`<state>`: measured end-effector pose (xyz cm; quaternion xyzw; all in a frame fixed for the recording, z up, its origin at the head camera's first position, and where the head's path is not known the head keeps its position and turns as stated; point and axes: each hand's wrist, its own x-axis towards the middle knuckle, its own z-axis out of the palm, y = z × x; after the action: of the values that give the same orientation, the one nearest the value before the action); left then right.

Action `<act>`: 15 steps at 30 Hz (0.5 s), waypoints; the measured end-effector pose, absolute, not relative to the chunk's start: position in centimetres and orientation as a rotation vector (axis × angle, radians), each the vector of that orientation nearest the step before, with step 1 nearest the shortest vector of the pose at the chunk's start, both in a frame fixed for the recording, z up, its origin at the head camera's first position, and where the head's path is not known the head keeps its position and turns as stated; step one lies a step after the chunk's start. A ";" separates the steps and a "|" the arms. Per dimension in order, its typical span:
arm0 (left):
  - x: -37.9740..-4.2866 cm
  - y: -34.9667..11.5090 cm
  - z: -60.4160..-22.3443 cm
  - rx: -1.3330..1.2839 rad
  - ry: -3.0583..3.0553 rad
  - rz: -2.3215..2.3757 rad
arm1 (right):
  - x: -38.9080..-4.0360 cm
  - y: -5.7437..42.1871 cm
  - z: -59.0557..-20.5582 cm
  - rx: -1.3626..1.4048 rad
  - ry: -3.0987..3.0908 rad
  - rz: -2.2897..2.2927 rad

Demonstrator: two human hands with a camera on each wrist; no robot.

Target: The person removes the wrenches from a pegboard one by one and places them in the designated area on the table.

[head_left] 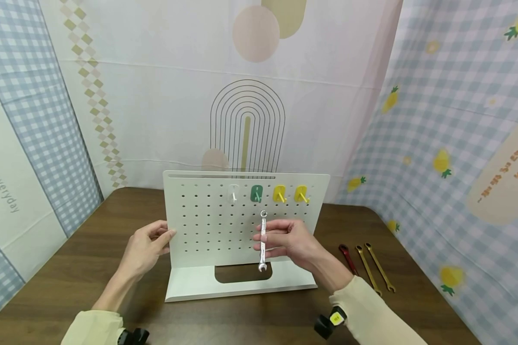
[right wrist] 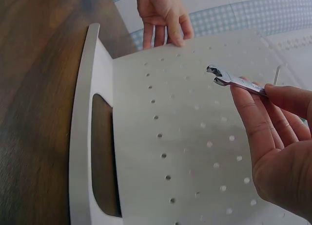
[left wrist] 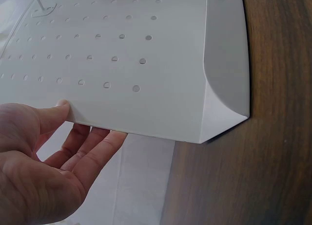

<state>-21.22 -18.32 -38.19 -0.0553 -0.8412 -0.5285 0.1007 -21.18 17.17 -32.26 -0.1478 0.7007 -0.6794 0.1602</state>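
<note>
A white pegboard (head_left: 207,225) stands upright on its base, with a row of hooks near its top. My left hand (head_left: 144,247) grips the board's left edge, thumb on the front face and fingers behind, as the left wrist view shows. In my right hand (head_left: 291,242) a silver combination wrench (head_left: 263,239) is pinched between thumb and fingers. The wrench is held upright in front of the board, ring end up and open end down. Its ring end is just below the green hook (head_left: 256,193). In the right wrist view the open jaw points away from the fingertips.
A clear hook (head_left: 233,194) and two yellow hooks, one left (head_left: 279,193) and one right (head_left: 301,194), flank the green one. Right of the board, a red wrench (head_left: 347,258) and two gold wrenches lie on the wooden table (head_left: 190,321). Patterned cloth hangs behind.
</note>
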 end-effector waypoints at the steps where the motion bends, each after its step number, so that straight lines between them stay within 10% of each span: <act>1: -21.2 -18.3 -38.2 -0.164 -2.485 -1.561 | -21.2 17.4 -32.4 -0.416 2.008 -1.940; 15: -21.3 -18.4 -38.1 -0.175 -2.485 -1.556 | -20.9 20.3 -34.6 -0.307 2.087 -1.926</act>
<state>-21.32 -18.36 -38.15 -0.0592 -0.8417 -0.5270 0.1022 -20.91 20.33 -34.58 -0.1065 0.7231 -0.6675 0.1422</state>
